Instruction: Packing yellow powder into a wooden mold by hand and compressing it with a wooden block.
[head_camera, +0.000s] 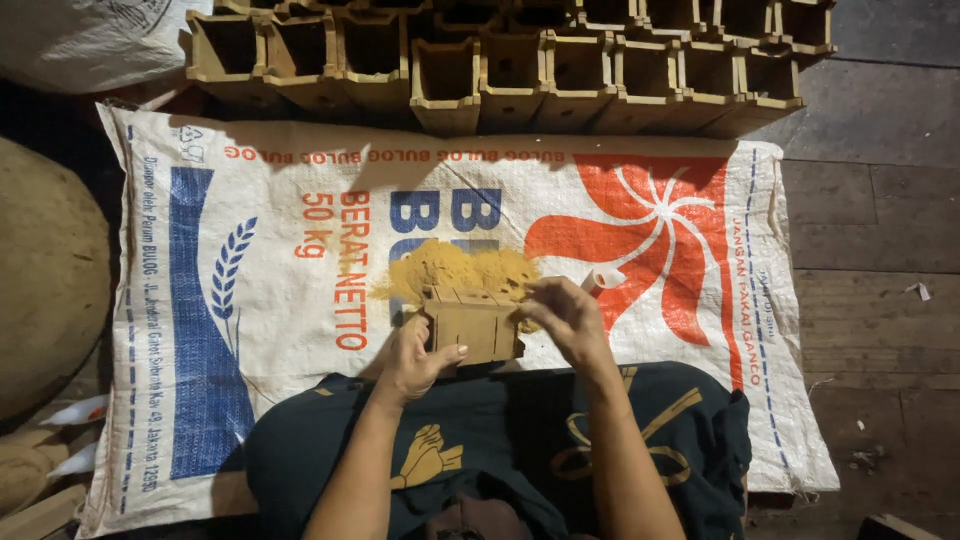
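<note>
Head view looks straight down on a woven plastic sack (650, 250) spread flat on a plank floor (880, 330), and everything is placed from that sack. Near its middle a small brown wooden block mould (475, 322) is held just above the cloth, its long axis running left to right across the person's front. The left hand (415, 358) has its grip closed on the mould's left end, thumb laid along the near face. The right hand (562, 315) sits at the mould's right end with fingers pinched at the top edge; whether they nip the mould or something small is not clear. Both hands are on the mould, so neither is nearer. Just beyond it, toward the sack's far edge, lies one heap of yellow-brown powder (460, 268), touching the mould's far side. One small white tube (600, 280) lies just right of the heap. Past the sack's far edge stand stacked rows of similar open moulds (520, 65), more than a dozen, their exact count cut off by the frame.
</note>
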